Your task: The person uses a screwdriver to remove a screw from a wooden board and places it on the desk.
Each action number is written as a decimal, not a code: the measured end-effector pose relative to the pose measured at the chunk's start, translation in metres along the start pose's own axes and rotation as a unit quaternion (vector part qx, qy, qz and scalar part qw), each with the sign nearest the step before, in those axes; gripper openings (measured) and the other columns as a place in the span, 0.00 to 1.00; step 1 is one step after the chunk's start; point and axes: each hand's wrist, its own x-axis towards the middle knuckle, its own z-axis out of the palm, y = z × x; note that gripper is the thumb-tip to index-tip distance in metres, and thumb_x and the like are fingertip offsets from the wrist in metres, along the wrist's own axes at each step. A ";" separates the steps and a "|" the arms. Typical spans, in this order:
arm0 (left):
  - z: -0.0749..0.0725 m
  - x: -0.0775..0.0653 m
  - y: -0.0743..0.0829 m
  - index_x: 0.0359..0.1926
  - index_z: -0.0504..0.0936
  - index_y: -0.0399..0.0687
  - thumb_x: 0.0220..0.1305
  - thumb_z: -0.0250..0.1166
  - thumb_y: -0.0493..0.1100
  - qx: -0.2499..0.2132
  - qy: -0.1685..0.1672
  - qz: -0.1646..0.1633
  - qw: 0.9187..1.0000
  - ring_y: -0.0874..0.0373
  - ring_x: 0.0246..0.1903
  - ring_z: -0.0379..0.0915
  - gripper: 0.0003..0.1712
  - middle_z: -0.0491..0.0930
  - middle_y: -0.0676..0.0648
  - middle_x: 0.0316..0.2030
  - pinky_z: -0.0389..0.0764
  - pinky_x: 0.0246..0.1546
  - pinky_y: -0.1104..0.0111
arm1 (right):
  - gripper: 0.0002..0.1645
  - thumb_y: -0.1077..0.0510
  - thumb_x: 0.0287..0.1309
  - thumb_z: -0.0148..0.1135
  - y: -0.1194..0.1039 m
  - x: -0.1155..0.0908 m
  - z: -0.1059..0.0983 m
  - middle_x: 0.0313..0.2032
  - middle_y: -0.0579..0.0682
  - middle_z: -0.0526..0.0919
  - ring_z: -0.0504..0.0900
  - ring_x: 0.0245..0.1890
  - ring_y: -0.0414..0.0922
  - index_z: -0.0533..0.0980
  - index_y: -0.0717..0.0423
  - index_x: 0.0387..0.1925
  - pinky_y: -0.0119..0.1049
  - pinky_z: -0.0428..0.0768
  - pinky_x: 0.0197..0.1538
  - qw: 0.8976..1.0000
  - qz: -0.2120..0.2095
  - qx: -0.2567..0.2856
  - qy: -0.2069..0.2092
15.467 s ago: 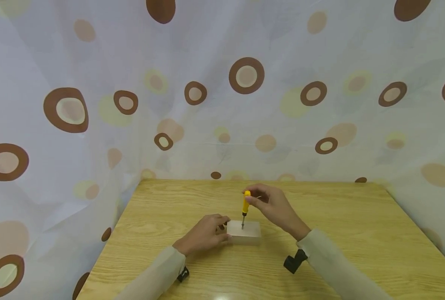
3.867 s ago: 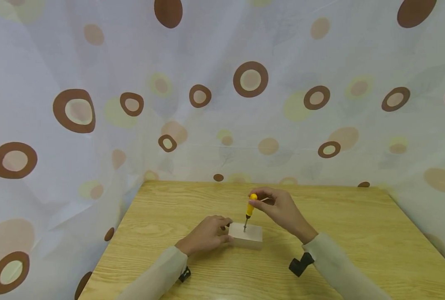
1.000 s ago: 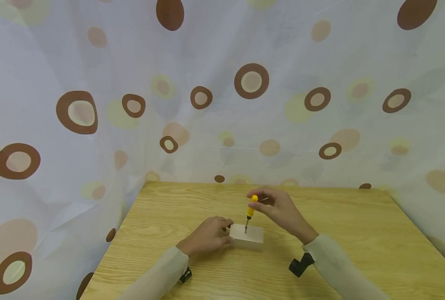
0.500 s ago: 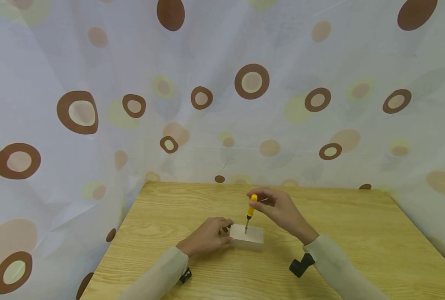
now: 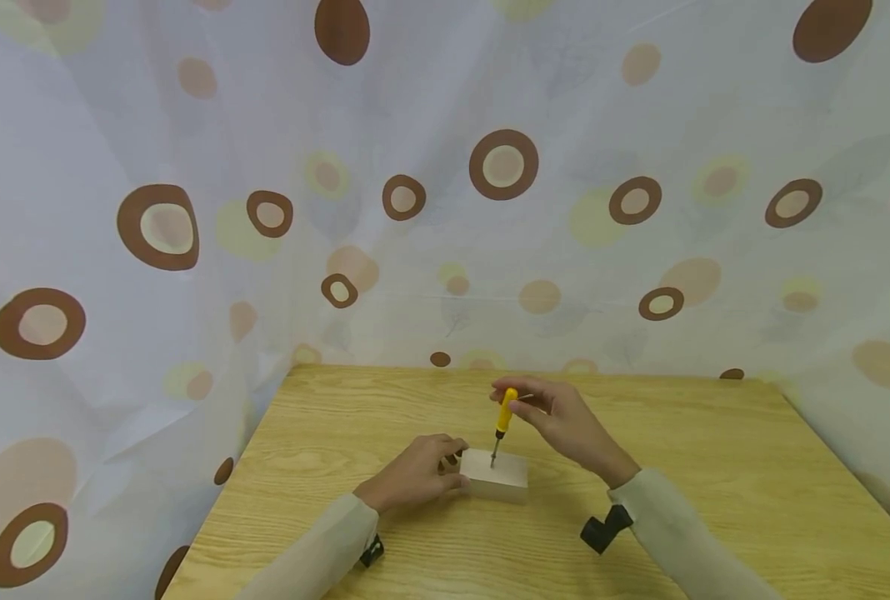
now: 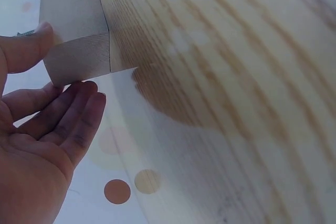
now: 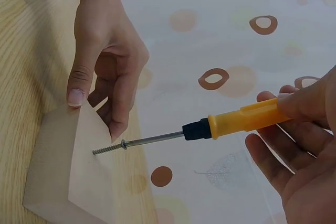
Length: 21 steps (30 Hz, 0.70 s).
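Note:
A pale rectangular wooden block [image 5: 494, 488] lies on the table. My left hand [image 5: 412, 472] holds its left end, with the thumb [image 6: 38, 45] on one side and fingertips on the opposite side. A threaded screw [image 7: 109, 149] stands in the block's top face, much of its shank exposed. The tip of a yellow-handled screwdriver [image 7: 231, 123] meets the screw's head. From above, my right hand [image 5: 567, 425] pinches the handle between thumb and fingers. In the head view the screwdriver leans slightly right at the top.
The wood-grain table [image 5: 325, 417] reaches back to a white curtain [image 5: 445, 208] with brown and beige circles, which also hangs at both sides. Black wrist devices [image 5: 605, 530] sit at both cuffs.
My right thumb and fingers have shifted round the screwdriver handle, uncovering more of it. The left hand and block keep their places. The head view has drifted slightly since the earliest frame.

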 end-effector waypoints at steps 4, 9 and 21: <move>0.000 0.000 0.001 0.67 0.77 0.42 0.70 0.70 0.53 0.002 -0.001 -0.002 1.000 0.65 0.47 0.79 0.31 0.81 0.53 0.54 0.81 0.45 0.72 | 0.17 0.55 0.70 0.65 0.003 -0.002 0.003 0.52 0.47 0.84 0.84 0.48 0.46 0.82 0.44 0.59 0.37 0.83 0.52 1.000 0.001 -0.004 0.030; 0.000 -0.001 0.002 0.67 0.77 0.43 0.70 0.69 0.53 0.007 0.000 -0.004 1.000 0.64 0.47 0.79 0.31 0.81 0.52 0.55 0.81 0.46 0.71 | 0.18 0.55 0.64 0.71 0.003 -0.002 0.005 0.46 0.51 0.86 0.86 0.42 0.45 0.83 0.45 0.55 0.37 0.85 0.47 0.998 0.016 0.002 0.058; 0.000 -0.001 0.002 0.68 0.77 0.41 0.70 0.68 0.54 0.011 -0.001 0.004 1.000 0.63 0.47 0.80 0.32 0.81 0.51 0.55 0.82 0.46 0.71 | 0.15 0.55 0.69 0.67 0.000 -0.002 0.004 0.48 0.49 0.85 0.85 0.45 0.46 0.83 0.42 0.55 0.37 0.84 0.49 0.999 0.012 -0.006 0.037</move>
